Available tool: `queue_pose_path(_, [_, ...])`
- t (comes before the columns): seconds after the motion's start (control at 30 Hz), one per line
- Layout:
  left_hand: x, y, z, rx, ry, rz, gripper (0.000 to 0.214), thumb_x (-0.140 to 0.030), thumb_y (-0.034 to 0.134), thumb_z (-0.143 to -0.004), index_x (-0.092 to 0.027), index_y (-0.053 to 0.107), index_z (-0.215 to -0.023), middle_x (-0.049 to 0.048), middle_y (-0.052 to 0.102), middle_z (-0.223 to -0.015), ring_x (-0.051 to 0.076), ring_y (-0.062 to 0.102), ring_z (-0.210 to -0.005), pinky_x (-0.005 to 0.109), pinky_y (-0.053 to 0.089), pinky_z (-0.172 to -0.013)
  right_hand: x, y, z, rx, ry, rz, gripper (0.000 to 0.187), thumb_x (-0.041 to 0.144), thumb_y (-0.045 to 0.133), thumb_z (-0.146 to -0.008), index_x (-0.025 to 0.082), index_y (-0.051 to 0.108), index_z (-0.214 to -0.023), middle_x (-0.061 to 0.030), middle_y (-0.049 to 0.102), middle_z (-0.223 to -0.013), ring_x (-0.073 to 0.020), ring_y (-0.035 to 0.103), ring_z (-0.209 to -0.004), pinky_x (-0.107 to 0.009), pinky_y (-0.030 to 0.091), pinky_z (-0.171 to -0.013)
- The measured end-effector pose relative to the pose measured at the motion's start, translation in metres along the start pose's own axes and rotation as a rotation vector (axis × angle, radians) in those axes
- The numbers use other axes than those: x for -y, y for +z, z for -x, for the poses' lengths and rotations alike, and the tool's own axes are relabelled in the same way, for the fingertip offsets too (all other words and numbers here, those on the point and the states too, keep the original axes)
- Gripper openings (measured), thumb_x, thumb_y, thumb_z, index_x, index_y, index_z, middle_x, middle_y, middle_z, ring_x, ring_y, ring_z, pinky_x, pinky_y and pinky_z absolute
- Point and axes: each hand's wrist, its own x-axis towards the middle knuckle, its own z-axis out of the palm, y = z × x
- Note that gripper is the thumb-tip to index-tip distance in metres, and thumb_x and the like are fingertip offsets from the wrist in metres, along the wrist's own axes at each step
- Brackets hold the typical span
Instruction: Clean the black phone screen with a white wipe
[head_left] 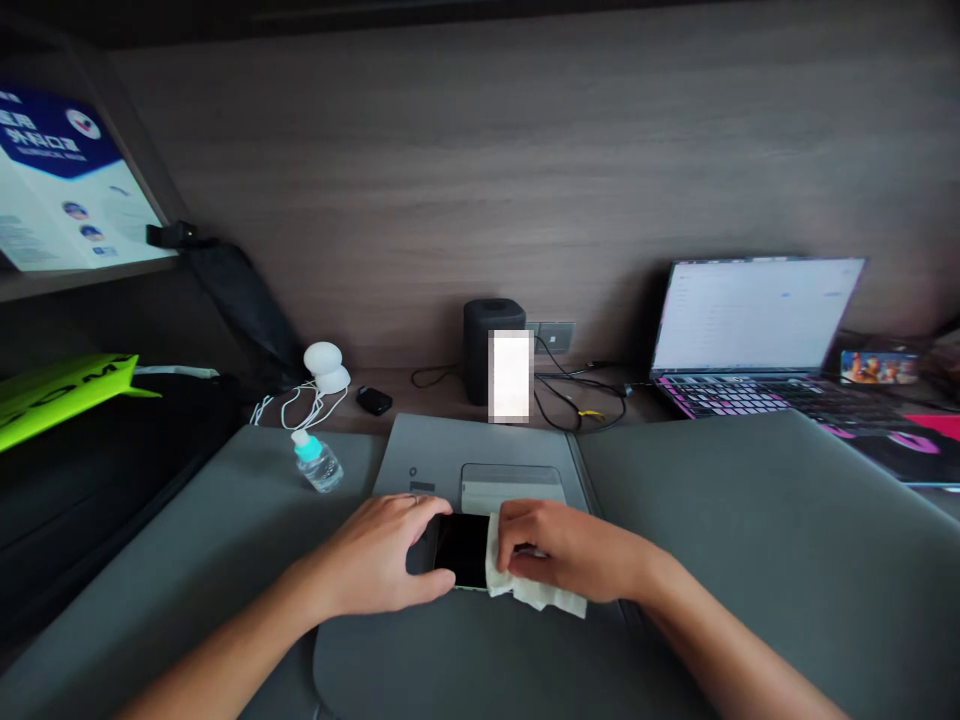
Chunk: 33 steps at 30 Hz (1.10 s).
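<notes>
A black phone (461, 548) lies flat, screen up, on a grey mat (480, 650) in front of me. My left hand (382, 555) grips the phone's left edge, fingers curled over the top and thumb along the bottom. My right hand (562, 550) presses a crumpled white wipe (534, 592) onto the phone's right side, fingers closed on it. A small clear bottle (318, 463) with a teal cap lies on the grey surface to the upper left of my left hand.
An open laptop (750, 340) stands at the right rear. A black cylinder speaker (484, 345) and cables sit by the wall. A white mushroom lamp (325, 367), white cord, a small black object (373, 401), and a neon green bag (60, 395) are on the left.
</notes>
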Motion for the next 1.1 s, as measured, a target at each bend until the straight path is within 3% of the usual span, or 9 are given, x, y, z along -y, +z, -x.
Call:
queue_pose_path(0.17, [0.006, 0.0, 0.0, 0.057, -0.055, 0.015, 0.071, -0.048, 0.076, -0.068, -0.023, 0.055, -0.131, 0.0054, 0.065, -0.095, 0.029, 0.062, -0.091, 0.038, 0.047, -0.08, 0.0, -0.004, 0.0, -0.003, 0.03, 0.012, 0.016, 0.005, 0.057, -0.087, 0.014, 0.07, -0.087, -0.0049, 0.066, -0.09, -0.0137, 0.063, -0.085, -0.025, 0.048, -0.078])
queue_pose_path(0.33, [0.009, 0.001, -0.003, 0.068, -0.065, 0.044, 0.063, -0.048, 0.076, -0.068, -0.025, 0.06, -0.125, 0.0039, 0.066, -0.093, 0.026, 0.063, -0.086, 0.036, 0.047, -0.076, 0.002, -0.005, 0.002, 0.049, 0.011, -0.009, 0.014, 0.007, 0.059, -0.088, 0.014, 0.07, -0.086, -0.0045, 0.065, -0.088, -0.0142, 0.062, -0.084, -0.024, 0.048, -0.076])
queue_pose_path(0.5, [0.01, 0.004, -0.004, 0.051, -0.081, 0.066, 0.064, -0.049, 0.076, -0.067, -0.025, 0.061, -0.125, 0.0029, 0.065, -0.088, 0.026, 0.062, -0.083, 0.035, 0.047, -0.073, -0.001, -0.003, 0.0, -0.007, 0.035, -0.012, 0.014, 0.008, 0.058, -0.089, 0.014, 0.07, -0.089, -0.0052, 0.064, -0.092, -0.0134, 0.062, -0.082, -0.026, 0.049, -0.077])
queue_pose_path(0.67, [0.012, 0.006, -0.004, 0.052, -0.075, 0.069, 0.065, -0.05, 0.075, -0.068, -0.025, 0.061, -0.126, 0.0025, 0.064, -0.086, 0.024, 0.061, -0.08, 0.033, 0.046, -0.071, 0.001, -0.001, 0.0, 0.06, 0.043, -0.035, 0.014, 0.009, 0.059, -0.088, 0.015, 0.071, -0.086, -0.0043, 0.065, -0.09, -0.0122, 0.062, -0.079, -0.023, 0.048, -0.074])
queue_pose_path(0.83, [0.01, 0.006, -0.004, 0.068, -0.1, 0.052, 0.066, -0.05, 0.076, -0.067, -0.025, 0.061, -0.126, 0.0018, 0.063, -0.083, 0.024, 0.061, -0.077, 0.031, 0.044, -0.067, 0.002, 0.004, -0.006, -0.045, 0.066, -0.021, 0.016, 0.005, 0.058, -0.087, 0.015, 0.071, -0.089, -0.0048, 0.065, -0.094, -0.012, 0.062, -0.08, -0.023, 0.048, -0.074])
queue_pose_path(1.0, [0.01, 0.007, -0.004, 0.054, -0.085, 0.04, 0.066, -0.051, 0.075, -0.067, -0.025, 0.061, -0.127, 0.0004, 0.062, -0.078, 0.023, 0.061, -0.074, 0.03, 0.044, -0.065, 0.003, 0.004, -0.005, 0.023, 0.036, -0.021, 0.015, 0.007, 0.059, -0.087, 0.015, 0.071, -0.087, -0.004, 0.066, -0.089, -0.0126, 0.062, -0.079, -0.023, 0.048, -0.074])
queue_pose_path(1.1, [0.01, 0.008, -0.004, 0.039, -0.064, 0.04, 0.065, -0.05, 0.075, -0.066, -0.025, 0.061, -0.125, 0.0002, 0.062, -0.077, 0.022, 0.061, -0.072, 0.029, 0.042, -0.062, 0.003, 0.009, -0.009, -0.004, 0.005, -0.028, 0.016, 0.007, 0.059, -0.087, 0.016, 0.071, -0.09, -0.0045, 0.066, -0.093, -0.0131, 0.063, -0.082, -0.023, 0.048, -0.075])
